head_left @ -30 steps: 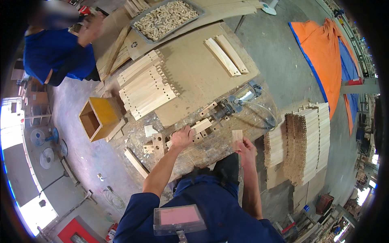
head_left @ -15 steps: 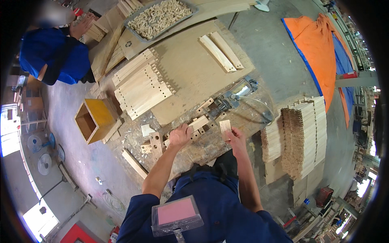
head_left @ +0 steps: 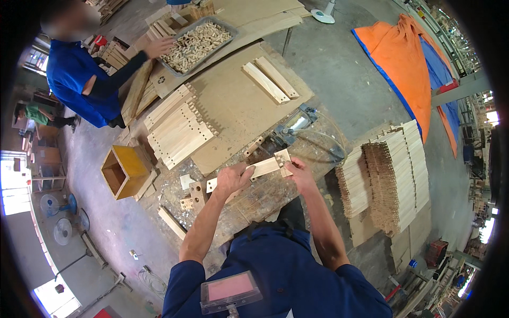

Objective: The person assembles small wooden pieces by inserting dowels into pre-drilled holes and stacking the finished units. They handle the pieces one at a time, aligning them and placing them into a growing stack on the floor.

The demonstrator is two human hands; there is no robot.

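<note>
My left hand (head_left: 232, 179) is closed around a pale wooden slat (head_left: 263, 168), thumb along its top. The slat lies slantwise over the near part of the worn workbench (head_left: 254, 200). Between the fingers of my right hand (head_left: 301, 176) is a small flat wooden piece (head_left: 283, 156), set against the slat's right end. Whether the two are joined I cannot tell. Just beyond them sits an air cylinder clamp (head_left: 289, 131) with a hose. Left of my left hand lie a drilled wooden block (head_left: 198, 194) and a smaller one (head_left: 186, 203).
Slats with dowelled ends (head_left: 180, 130) lie side by side beyond my left hand. Two loose slats (head_left: 270, 79) are farther off. A tray of dowels (head_left: 199, 45) has a co-worker's hand (head_left: 159, 47) over it. Tall stacked slats (head_left: 392, 180) stand right; a yellow box (head_left: 127, 169) stands left.
My right hand has brought the small piece left against the slat's end. The slat has been raised into view by my left hand. The co-worker has reached out to the dowel tray.
</note>
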